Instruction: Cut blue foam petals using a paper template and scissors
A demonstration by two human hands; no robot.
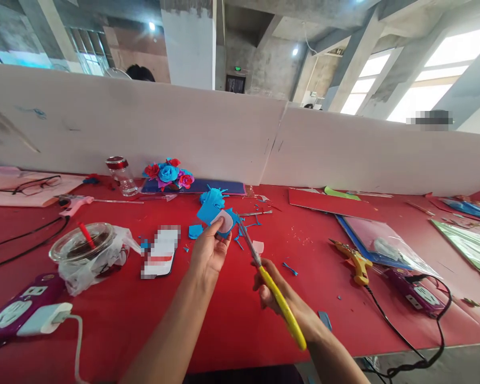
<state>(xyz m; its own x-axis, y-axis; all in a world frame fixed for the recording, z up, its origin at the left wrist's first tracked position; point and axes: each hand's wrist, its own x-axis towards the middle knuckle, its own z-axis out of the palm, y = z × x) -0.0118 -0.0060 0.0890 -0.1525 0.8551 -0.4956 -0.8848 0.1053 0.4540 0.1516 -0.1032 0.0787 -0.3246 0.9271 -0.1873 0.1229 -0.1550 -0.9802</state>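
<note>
In the middle of the head view, my left hand (211, 244) pinches a small pale pink paper piece (225, 221) laid over blue paper (208, 212). My right hand (274, 288) is closed around scissors with yellow handles (284, 308). The metal blades point up and left, their tips at the right edge of the blue paper; whether they touch it I cannot tell. Behind my left hand lies a heap of blue paper cuttings (214, 196). A small blue piece (195, 231) rests to its left, and a pale pink scrap (258, 247) lies beside the blades.
Left of my hands are a phone (160, 253), a bagged bowl with a red straw (86, 245) and a purple power strip (28, 301). Paper flowers (168, 173) and a glass jar (122, 177) stand behind. A yellow glue gun (354, 261) with a cord lies right.
</note>
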